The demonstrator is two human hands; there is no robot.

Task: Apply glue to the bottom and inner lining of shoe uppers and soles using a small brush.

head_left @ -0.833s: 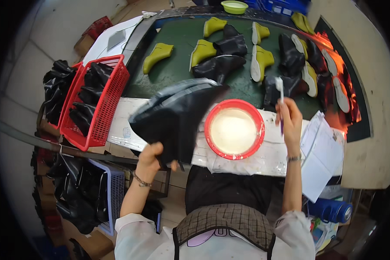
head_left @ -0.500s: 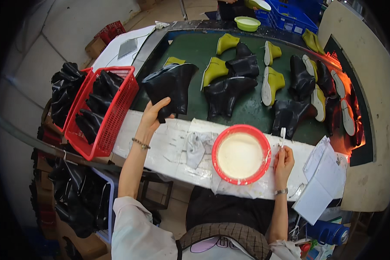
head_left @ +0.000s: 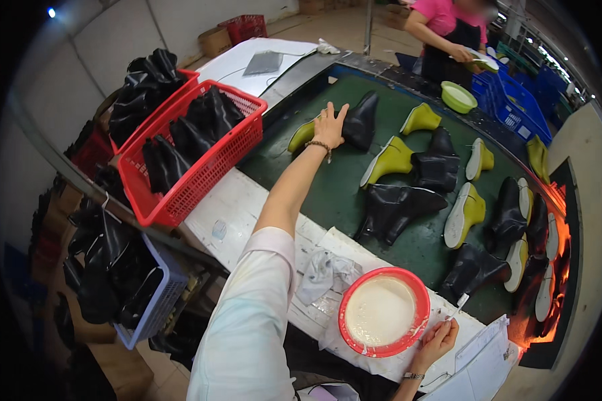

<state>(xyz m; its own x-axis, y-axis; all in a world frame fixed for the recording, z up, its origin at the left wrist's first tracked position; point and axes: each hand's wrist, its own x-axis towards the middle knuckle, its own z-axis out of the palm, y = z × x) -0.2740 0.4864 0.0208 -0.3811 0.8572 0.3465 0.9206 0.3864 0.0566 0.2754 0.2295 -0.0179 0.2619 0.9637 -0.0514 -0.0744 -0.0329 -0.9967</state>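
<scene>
Your left hand [head_left: 330, 127] has let go of the black boot [head_left: 361, 120], fingers spread, leaving it on the green belt [head_left: 328, 194] at twelve o'clock. Your right hand [head_left: 436, 341], clenched on the brush [head_left: 458, 306], stays beside the red bowl [head_left: 382, 311].

Head camera, high, looking down, workbench [head_left: 247, 200] near

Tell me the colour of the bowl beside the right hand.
The bowl is red with creamy white liquid inside, seen in the head view, next to the right hand.
</scene>
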